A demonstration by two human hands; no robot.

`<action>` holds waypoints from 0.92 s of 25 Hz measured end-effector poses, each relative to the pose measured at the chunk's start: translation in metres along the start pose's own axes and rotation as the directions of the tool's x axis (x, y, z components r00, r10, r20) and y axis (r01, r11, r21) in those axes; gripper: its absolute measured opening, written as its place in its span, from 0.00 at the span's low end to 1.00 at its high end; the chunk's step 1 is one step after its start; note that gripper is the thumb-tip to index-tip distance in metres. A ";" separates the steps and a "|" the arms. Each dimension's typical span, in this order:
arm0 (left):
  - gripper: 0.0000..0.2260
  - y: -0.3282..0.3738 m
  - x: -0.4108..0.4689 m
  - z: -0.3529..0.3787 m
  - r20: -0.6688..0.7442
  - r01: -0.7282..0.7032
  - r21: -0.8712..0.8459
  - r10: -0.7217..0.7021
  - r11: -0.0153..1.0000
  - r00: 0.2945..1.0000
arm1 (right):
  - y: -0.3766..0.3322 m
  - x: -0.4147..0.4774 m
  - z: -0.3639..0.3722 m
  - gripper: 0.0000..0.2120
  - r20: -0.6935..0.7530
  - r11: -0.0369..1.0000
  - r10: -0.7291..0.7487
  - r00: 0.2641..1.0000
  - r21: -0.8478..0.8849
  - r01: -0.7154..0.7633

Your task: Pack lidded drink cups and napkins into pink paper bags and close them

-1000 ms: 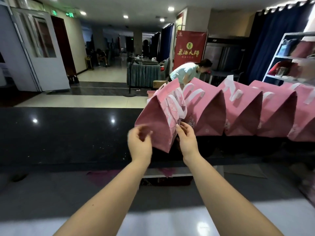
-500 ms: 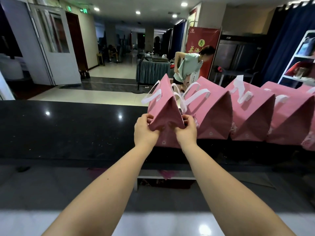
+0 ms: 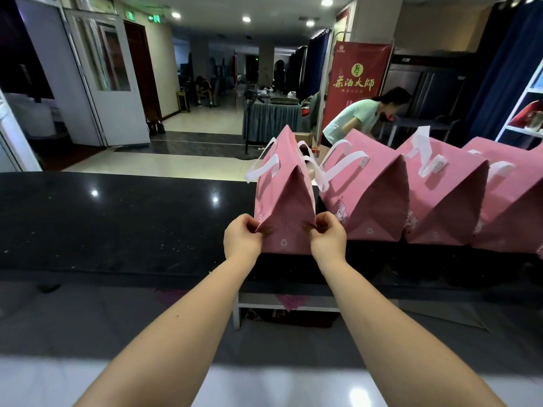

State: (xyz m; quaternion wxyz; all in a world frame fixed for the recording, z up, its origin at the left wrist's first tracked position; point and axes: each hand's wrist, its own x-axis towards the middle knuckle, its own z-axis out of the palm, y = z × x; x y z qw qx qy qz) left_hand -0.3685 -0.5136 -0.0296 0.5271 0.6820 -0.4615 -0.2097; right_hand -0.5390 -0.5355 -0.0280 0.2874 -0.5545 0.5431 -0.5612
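On the black counter point(image 3: 117, 224), the row of closed bags point(image 3: 440, 201) is gaining another: the bag point(image 3: 283, 207), which was tilting in the air 1 second ago, is now standing upright at the row's left end, just beside its neighbour. The left hand point(image 3: 242, 240) and right hand point(image 3: 329, 240) are each pinching 1 lower corner of its near side, creasing the fold, so closing is looking nearly done.

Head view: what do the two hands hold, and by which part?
Both hold the leftmost pink bag. The left hand pinches its near left edge, low at the side fold; the right hand pinches its near right edge likewise.
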 end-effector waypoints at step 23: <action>0.07 0.035 0.010 -0.008 0.183 -0.242 0.241 0.201 0.940 0.962 | -0.021 0.023 -0.052 0.06 -0.064 0.910 -0.314 0.947 -0.303 0.281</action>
